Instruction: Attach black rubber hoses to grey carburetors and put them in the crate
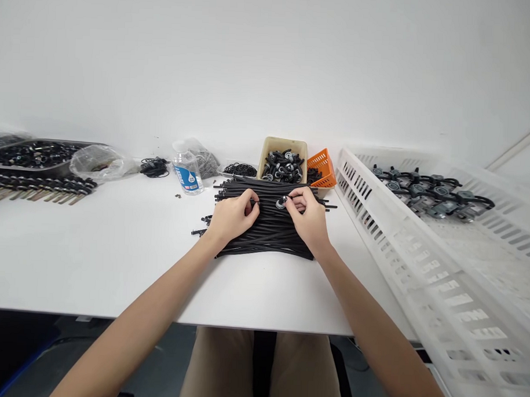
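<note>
A pile of thin black tubes (272, 236) lies across the white table (93, 256) in front of me. Both my hands rest on top of it. My left hand (232, 216) is closed, its fingertips pinching the end of one black tube. My right hand (307, 214) is closed too, pinching a small black and silver ring fitting (281, 203) held toward the left hand's tube end. The two hands are a few centimetres apart.
Behind the pile stand a beige bin (284, 146) of black fittings and a small orange basket (323, 168). A large white slotted crate (454, 269) with assembled parts fills the right. A water bottle (187, 172), plastic bags, black rings and a dark tray (32, 155) of parts lie left.
</note>
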